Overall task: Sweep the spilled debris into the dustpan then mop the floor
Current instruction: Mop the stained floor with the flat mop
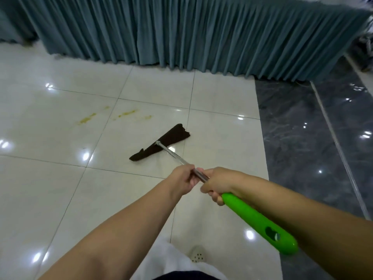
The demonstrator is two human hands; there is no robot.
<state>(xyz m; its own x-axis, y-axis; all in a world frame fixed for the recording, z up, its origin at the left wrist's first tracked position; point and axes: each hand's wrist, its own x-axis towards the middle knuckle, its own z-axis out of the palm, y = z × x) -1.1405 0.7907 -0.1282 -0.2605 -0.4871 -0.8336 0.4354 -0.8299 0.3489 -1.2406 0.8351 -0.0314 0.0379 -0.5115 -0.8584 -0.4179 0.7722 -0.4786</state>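
Mopping step, by the look of it: no loose debris and no dustpan in view, only yellow stains on the pale floor, far and left of the mop head. Your mop runs from the near right to the middle of the scene; its dark pad lies flat on the tile, skewed, with one end far-right and the other near-left, well short of the stains. To do this well, push the pad forward and left until it covers the smears, keep it flat so the whole face bears on the tile, and work across them in overlapping strokes; the marks look dried in places, so lean some weight down the shaft. Keep the far end of the pad away from the teal curtain along the far side, and from the dark marble strip on the right if only the pale tiles need it. Left hand: fingers curled round the metal shaft, forward of the other hand, forearm reaching in from the near left. Right hand: closed tight round the shaft just where the green grip begins, wrist bent, forearm coming in from the near right. The two hands sit almost touching, which gives little leverage; sliding the left further down the shaft would likely steady the stroke. The grip's butt end points back toward your right hip.
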